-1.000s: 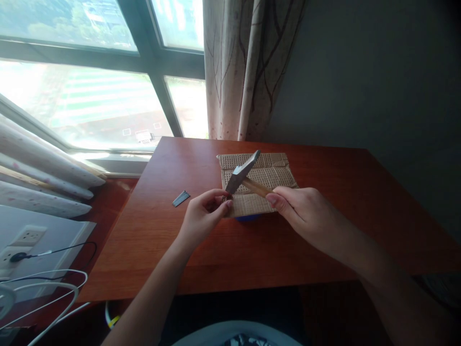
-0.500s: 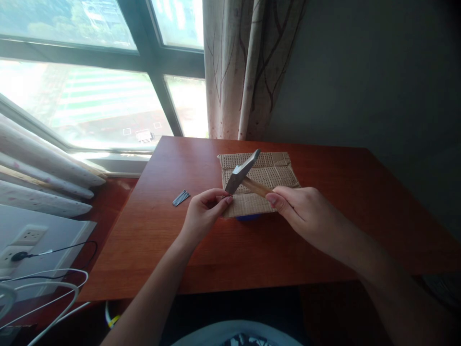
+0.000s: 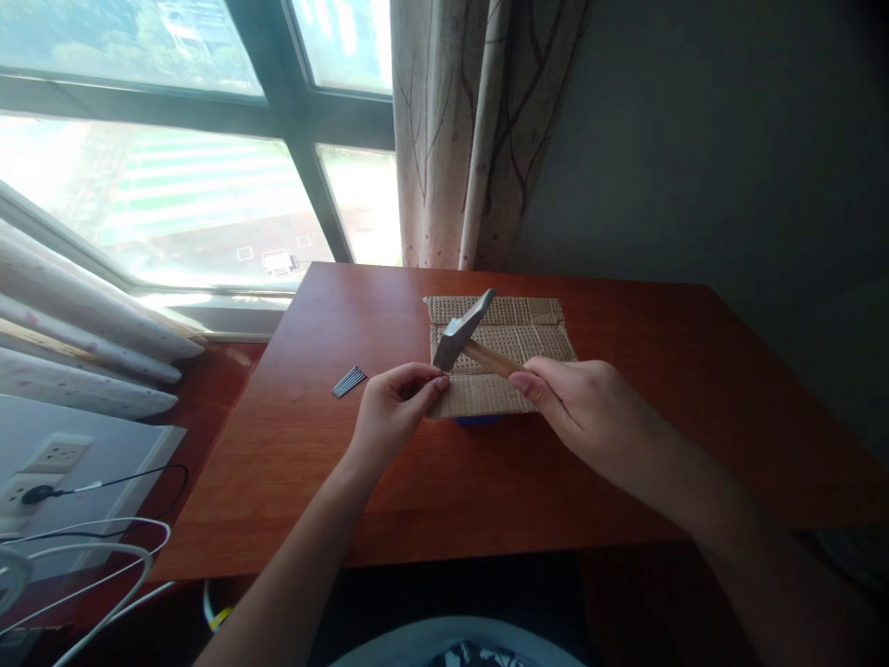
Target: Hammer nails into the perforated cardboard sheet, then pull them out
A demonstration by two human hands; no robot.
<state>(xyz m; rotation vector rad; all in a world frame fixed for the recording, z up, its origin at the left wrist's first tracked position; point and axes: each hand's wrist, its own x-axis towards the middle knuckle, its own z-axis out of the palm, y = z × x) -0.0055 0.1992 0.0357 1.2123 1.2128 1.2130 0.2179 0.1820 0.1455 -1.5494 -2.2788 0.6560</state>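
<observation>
My right hand (image 3: pixel 573 398) is wrapped round the wooden handle of a hammer (image 3: pixel 458 339). The hammer's metal head slants over the near left part of a piece of corrugated cardboard (image 3: pixel 486 396), which has rows of small holes. Just under the lower end of the head, the thumb and forefinger of my left hand (image 3: pixel 399 398) pinch what looks like a nail, mostly hidden by the fingertips. Several loose nails (image 3: pixel 348 381) lie side by side on the table, left of that hand.
A blue object (image 3: pixel 477 420) peeks out beneath the cardboard's near edge. All this rests on a reddish-brown wooden table (image 3: pixel 417 509). Behind stand a window and a patterned curtain (image 3: pixel 444 139). White cables (image 3: pixel 139 556) and a wall socket (image 3: pixel 59 454) are at lower left.
The hammer head has shifted very slightly left and down. The cardboard has moved a few pixels, its far edge a little to the right. My left hand stays almost still.
</observation>
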